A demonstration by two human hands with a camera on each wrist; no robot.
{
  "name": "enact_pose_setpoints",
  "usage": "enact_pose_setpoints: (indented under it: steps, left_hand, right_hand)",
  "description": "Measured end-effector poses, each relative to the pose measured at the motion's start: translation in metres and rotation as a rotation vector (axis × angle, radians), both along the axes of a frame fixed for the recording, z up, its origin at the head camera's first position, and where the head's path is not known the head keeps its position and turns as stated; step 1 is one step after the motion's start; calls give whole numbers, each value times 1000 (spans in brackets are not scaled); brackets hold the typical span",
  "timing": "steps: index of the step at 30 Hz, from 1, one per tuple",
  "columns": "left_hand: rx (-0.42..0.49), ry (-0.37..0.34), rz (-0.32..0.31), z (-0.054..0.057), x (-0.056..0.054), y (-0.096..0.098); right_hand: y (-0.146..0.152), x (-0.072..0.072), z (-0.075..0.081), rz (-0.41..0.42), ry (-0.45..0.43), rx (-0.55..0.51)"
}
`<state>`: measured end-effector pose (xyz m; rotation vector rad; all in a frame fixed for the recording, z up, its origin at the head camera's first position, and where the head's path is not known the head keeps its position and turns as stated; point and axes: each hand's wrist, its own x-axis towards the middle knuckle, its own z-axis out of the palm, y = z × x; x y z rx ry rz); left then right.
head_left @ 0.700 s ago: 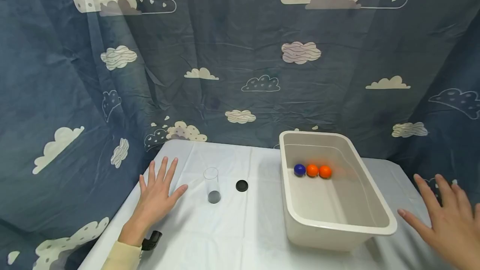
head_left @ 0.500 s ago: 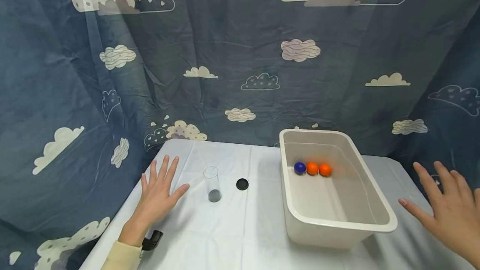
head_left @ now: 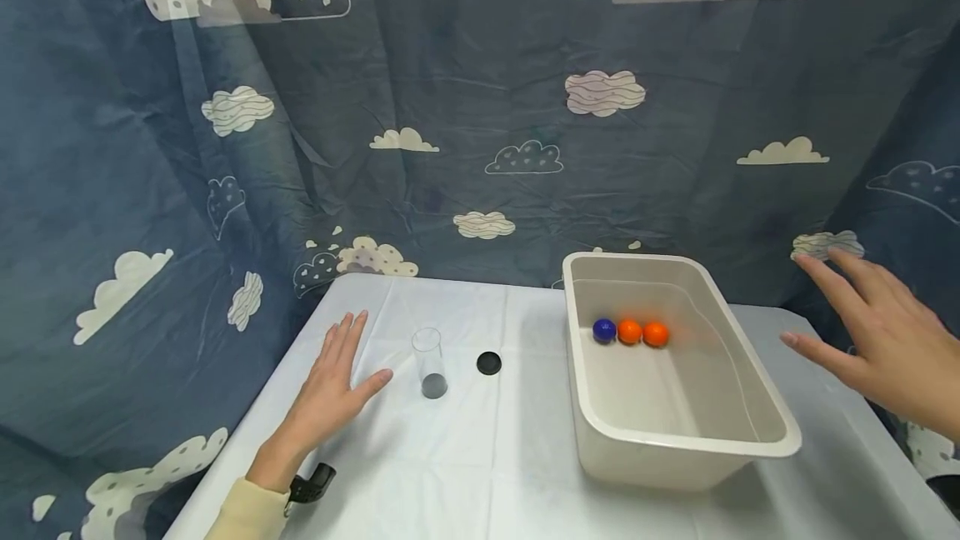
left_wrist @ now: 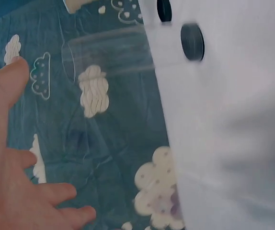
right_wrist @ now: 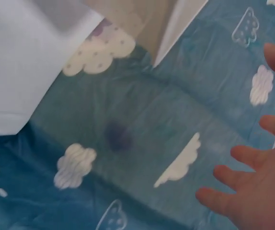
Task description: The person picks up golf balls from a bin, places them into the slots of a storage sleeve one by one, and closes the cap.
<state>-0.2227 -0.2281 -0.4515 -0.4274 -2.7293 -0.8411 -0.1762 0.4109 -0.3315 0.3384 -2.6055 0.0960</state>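
My left hand (head_left: 326, 398) hovers over the left part of the table with its fingers straight, holding nothing. Just right of it stands a clear tube (head_left: 429, 357) with a dark bottom end, upright on the cloth; the left wrist view shows the same clear tube (left_wrist: 113, 52) beyond the thumb. A round black cap (head_left: 489, 363) lies to the right of the tube. My right hand (head_left: 885, 336) is raised in the air right of the grey bin (head_left: 652, 444), fingers extended, nothing in it. Inside the bin a blue ball (head_left: 603, 331) and two orange balls (head_left: 642, 333) rest in a row.
A white cloth covers the table (head_left: 420, 473). Behind it and at both sides hangs a dark blue curtain (head_left: 450, 65) with cloud prints. The bin's tall walls stand on the right half of the table. A black wrist device (head_left: 312, 483) sits at my left wrist.
My right hand has risen and moved slightly left, its fingers turning more toward the bin. The left hand has turned a little, its fingers closer together. The tube, cap and balls stay put.
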Motion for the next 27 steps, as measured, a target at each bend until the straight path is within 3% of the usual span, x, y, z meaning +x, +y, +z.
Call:
enact_pose_setpoints:
  steps: [6, 11, 15, 19, 23, 27]
  left_hand:
    - [179, -53, -65, -13, -2, 17]
    - [315, -93, -112, -21, -7, 27]
    - [471, -187, -146, -24, -14, 36]
    - [558, -294, -161, -29, -21, 51]
    - [585, -305, -131, -37, -26, 64]
    - [602, -240, -67, -41, -30, 72]
  right_hand:
    - [-32, -11, 26, 103, -158, -56]
    - [-62, -25, 33, 164, -285, -103]
    - [-83, -39, 29, 221, -361, -160]
    - [-99, -54, 21, 263, -418, -194]
    - [-114, -73, 12, 304, -501, -235]
    - [-127, -94, 0, 334, -551, -257]
